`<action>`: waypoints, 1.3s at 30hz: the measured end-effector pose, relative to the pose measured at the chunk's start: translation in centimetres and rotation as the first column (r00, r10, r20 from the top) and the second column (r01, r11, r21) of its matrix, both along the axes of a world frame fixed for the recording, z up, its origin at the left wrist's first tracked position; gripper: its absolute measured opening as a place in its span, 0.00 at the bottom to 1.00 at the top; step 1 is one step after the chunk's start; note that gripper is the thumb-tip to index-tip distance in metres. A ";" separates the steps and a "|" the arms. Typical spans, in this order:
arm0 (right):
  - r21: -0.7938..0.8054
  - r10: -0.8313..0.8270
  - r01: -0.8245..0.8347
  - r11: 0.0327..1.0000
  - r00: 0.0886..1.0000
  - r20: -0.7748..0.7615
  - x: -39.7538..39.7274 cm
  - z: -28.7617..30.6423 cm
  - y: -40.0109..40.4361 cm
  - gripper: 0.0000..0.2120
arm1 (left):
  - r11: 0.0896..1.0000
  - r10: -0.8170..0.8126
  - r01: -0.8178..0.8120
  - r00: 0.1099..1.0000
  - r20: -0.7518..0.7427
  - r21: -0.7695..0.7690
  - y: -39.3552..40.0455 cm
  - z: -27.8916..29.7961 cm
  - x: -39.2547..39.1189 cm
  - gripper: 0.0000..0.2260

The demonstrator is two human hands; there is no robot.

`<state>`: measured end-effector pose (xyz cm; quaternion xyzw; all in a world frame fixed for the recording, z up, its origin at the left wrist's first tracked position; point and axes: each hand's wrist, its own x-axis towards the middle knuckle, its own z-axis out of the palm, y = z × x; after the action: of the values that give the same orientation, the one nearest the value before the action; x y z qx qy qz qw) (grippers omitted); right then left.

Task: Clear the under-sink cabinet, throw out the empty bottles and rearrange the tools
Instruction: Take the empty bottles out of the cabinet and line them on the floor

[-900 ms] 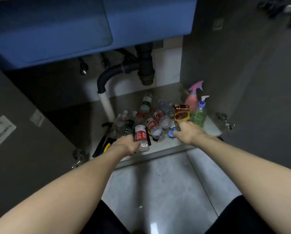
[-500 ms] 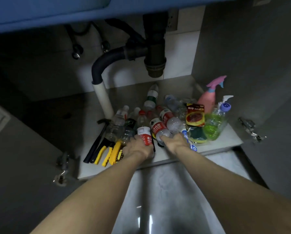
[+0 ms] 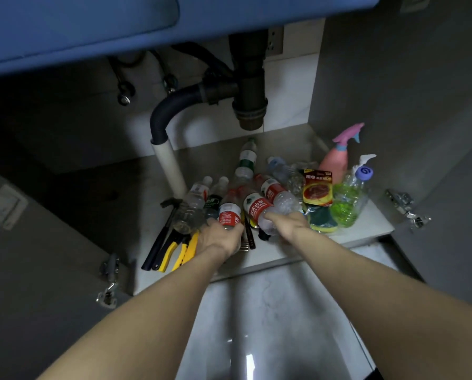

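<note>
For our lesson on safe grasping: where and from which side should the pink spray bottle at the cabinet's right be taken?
Grip the pink spray bottle round its narrow neck, just under the trigger head, coming from the front-left. It stands upright beside the right wall, and the green bottle crowds its lower body.

Two bare forearms are seen, with no sleeves, watch, rings or gloves worn on them. The left hand [image 3: 219, 239] and the right hand [image 3: 289, 224] are uncovered as well. Dark, black-looking clothing is glimpsed at the lower right edge; its kind cannot be told.
</note>
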<state>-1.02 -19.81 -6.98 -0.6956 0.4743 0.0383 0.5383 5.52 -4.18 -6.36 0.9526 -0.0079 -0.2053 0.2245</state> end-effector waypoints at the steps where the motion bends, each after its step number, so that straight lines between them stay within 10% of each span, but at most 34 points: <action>1: -0.001 -0.001 0.001 1.000 1.000 0.031 -0.6 0.9 0.0 0.32 | 1.000 0.007 -0.007 1.000 -0.008 -0.025 0.5 1.0 -0.2 0.36; 11: -0.276 0.191 -0.126 0.953 0.957 0.221 -10.6 12.2 -0.9 0.30 | 0.962 0.020 -0.013 1.000 0.023 -0.274 3.7 11.9 -7.4 0.33; 20: -0.325 0.041 0.122 0.938 0.891 0.452 -18.7 16.3 -1.2 0.30 | 0.855 0.112 -0.102 0.994 -0.012 -0.508 5.3 11.9 -17.5 0.26; 31: -0.154 0.329 -0.328 0.932 0.944 -0.019 -20.3 1.9 5.7 0.32 | 0.893 0.176 -0.294 0.925 -0.335 -0.342 11.1 -1.4 -24.7 0.22; 39: 0.019 0.264 -0.264 0.964 0.951 -0.159 -22.1 -10.2 10.1 0.40 | 0.926 0.187 -0.325 0.835 -0.517 -0.190 13.4 -10.5 -28.7 0.22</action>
<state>-23.12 -9.66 -17.17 -0.7481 0.4187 0.1649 0.4876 -23.17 9.22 -16.85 0.8218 0.1500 -0.4043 0.3725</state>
